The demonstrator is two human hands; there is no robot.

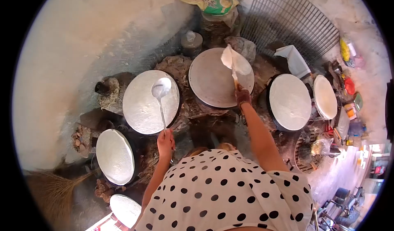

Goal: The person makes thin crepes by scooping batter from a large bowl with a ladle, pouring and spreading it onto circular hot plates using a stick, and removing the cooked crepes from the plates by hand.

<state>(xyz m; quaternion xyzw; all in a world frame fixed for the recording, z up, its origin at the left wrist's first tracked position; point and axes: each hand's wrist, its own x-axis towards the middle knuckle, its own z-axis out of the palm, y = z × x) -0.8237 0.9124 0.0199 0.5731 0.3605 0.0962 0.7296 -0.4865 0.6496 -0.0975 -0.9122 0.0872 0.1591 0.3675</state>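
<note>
My left hand (166, 144) is closed round the handle of a metal ladle (161, 87). The ladle's bowl hangs over a round griddle covered with a thin layer of white batter (143, 112). In my right hand (243, 95), which wears a dark glove, is the handle of a spatula-like spreader (227, 57) with a broad, batter-coated head. That head is over the upper right of the middle griddle (209, 81), where a patch of pale batter (242, 64) lies. The rest of this griddle's grey surface is bare.
More batter-covered griddles stand to the right (290, 102), far right (325, 97) and lower left (115, 157). A lidded pot (191, 43), a wire rack (291, 21) and a yellow-green bag (217, 2) are along the back wall. A straw broom (55, 194) leans at lower left.
</note>
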